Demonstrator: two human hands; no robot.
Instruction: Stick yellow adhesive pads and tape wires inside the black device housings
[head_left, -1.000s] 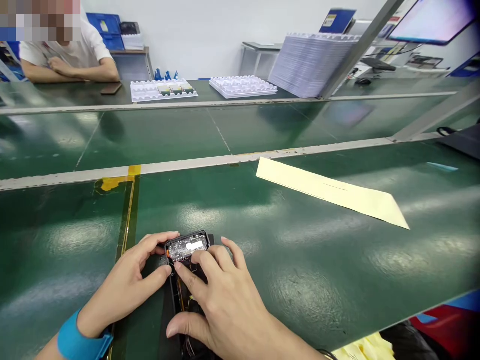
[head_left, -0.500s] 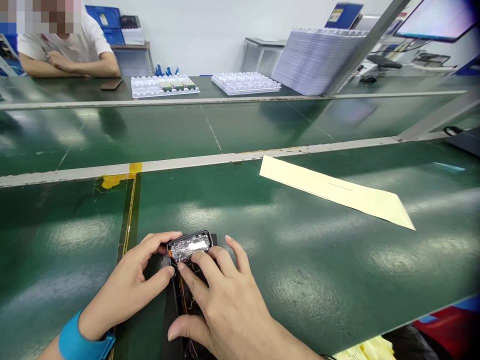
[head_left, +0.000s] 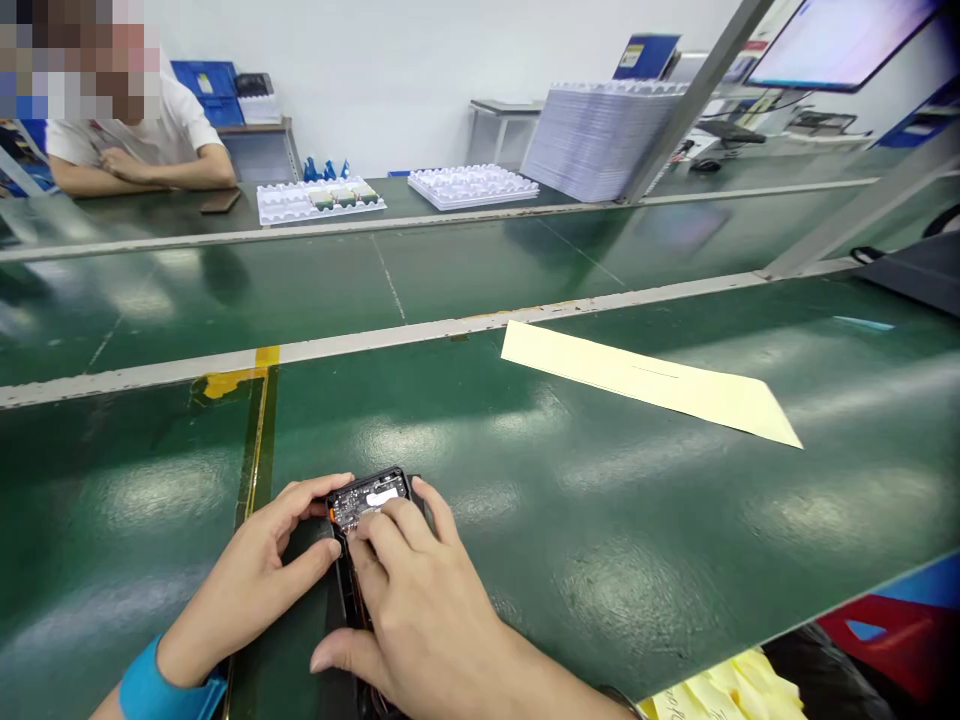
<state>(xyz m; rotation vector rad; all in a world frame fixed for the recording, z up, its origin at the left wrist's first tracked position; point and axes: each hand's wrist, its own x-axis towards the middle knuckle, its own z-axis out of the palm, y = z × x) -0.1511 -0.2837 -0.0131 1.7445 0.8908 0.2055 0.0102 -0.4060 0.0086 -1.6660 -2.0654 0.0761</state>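
Observation:
A long black device casing (head_left: 349,590) lies at the front of the green bench, its inside facing up. At its far end sits a circuit board (head_left: 352,506) with a white patch and a bit of orange at the left edge. My left hand (head_left: 259,565), in a blue wristband (head_left: 171,686), grips the casing's left side between thumb and fingers. Over the board is my right hand (head_left: 424,600), fingertips bent onto it and thumb stretched away to the left. Its outer finger reaches the casing's right edge. Much of the casing is hidden under this hand.
A pale yellow paper strip (head_left: 645,385) lies right of centre on the bench. Beyond a white ledge (head_left: 360,342), white trays (head_left: 472,187) and a tall tray stack (head_left: 600,140) stand on the far bench. A person (head_left: 142,150) sits there. Crumpled yellow paper (head_left: 731,690) is at bottom right.
The view has shifted a little. My right fingers have bent in more over the circuit board, and the outer finger has come down to the casing's edge. My left hand keeps its hold.

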